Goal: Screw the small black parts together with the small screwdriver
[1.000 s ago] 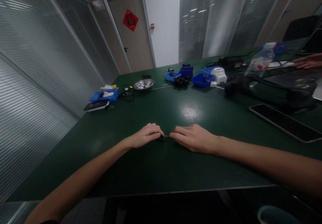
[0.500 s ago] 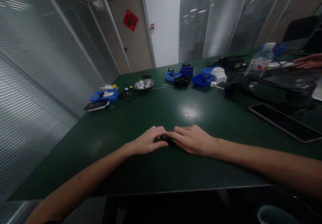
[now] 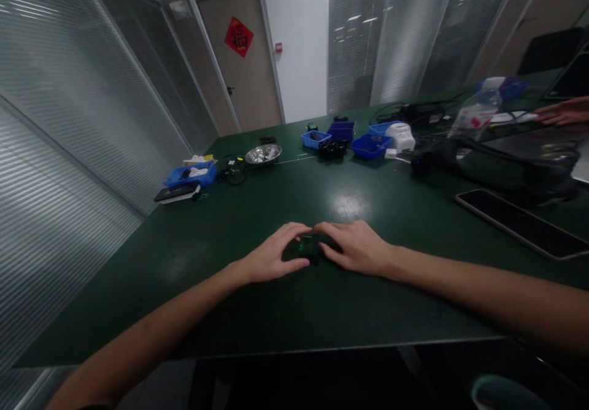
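A small dark box-like object (image 3: 309, 248) with a see-through, greenish-looking face rests at the table's near middle, between my hands. My left hand (image 3: 275, 255) curves round it, thumb at its near side and fingertips at its far edge. From the right, my right hand (image 3: 356, 247) meets it with bent fingers, the index fingertip at the far corner and the thumb by the right side. Both forearms lie low over the green table (image 3: 257, 318). What kind of object it is, I cannot make out.
A phone (image 3: 519, 223) lies at right, near a black strapped device (image 3: 497, 167) and a plastic bottle (image 3: 476, 112). Farther back are a metal bowl (image 3: 263, 154), blue trays (image 3: 370, 146) and a white perforated piece (image 3: 400, 137). Another person's hand (image 3: 564, 112) shows at far right.
My right hand has lifted slightly and its fingers have drawn back off the small box, uncovering its top. My left fingers have shifted a little toward the far edge.
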### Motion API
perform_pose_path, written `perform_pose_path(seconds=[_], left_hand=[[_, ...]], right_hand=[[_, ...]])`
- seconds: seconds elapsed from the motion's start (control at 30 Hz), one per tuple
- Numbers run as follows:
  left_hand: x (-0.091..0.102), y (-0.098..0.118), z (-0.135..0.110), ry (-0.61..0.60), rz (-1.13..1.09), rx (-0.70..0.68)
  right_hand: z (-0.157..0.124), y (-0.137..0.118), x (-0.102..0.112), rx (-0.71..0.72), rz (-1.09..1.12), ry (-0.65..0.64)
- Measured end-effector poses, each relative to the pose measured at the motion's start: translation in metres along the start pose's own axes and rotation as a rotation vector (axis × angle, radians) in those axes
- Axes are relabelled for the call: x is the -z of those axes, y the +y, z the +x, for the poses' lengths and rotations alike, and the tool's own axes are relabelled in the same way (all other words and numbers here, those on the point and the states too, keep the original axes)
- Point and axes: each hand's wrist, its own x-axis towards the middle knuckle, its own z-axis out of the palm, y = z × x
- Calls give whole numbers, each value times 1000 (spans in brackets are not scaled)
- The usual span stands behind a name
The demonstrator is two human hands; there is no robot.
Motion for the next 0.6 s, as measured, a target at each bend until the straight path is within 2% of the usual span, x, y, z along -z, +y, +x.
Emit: perform_pose_path(seconds=[0.33,0.6], left_hand=[[2,2,-3,56,153,-19],[7,6,-5,-44,207,-87]], right_hand=[[4,5,-2,-147,10,4],[4,6,-3,-194,21,27]])
